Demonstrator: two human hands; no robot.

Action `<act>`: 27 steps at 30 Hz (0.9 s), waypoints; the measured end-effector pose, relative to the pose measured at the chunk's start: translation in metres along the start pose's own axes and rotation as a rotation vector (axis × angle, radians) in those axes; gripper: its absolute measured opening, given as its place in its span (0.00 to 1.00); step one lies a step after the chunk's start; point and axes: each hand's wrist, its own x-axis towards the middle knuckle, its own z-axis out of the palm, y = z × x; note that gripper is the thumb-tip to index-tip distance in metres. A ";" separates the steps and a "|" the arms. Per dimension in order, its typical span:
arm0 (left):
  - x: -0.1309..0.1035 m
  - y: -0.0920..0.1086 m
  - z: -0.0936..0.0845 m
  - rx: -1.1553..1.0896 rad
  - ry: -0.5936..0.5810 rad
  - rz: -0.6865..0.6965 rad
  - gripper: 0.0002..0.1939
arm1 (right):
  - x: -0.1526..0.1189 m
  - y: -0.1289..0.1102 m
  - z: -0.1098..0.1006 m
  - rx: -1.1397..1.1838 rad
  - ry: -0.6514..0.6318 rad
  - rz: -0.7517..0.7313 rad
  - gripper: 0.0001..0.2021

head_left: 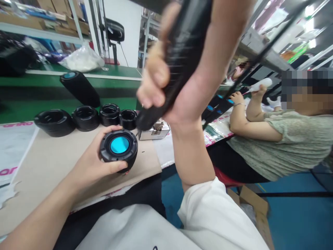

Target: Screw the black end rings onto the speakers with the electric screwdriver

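Four black rings (56,130) loose, likely unfitted; tall cylinder (81,89) looks done. Left hand (90,167) clasps blue-centred unit (119,145), probably partway; right hand (187,99) wrapped round black tool (186,45).

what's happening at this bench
The person's left hand steadies a round black part with a blue centre above the brown work surface. Their right hand grips a blurred black tool, raised beside it. Four black rings stand behind. To the right, a co-worker holds a white bottle.
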 end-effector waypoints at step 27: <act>0.000 -0.009 -0.001 -0.102 0.020 0.000 0.55 | 0.029 -0.037 0.043 -0.488 0.186 0.560 0.42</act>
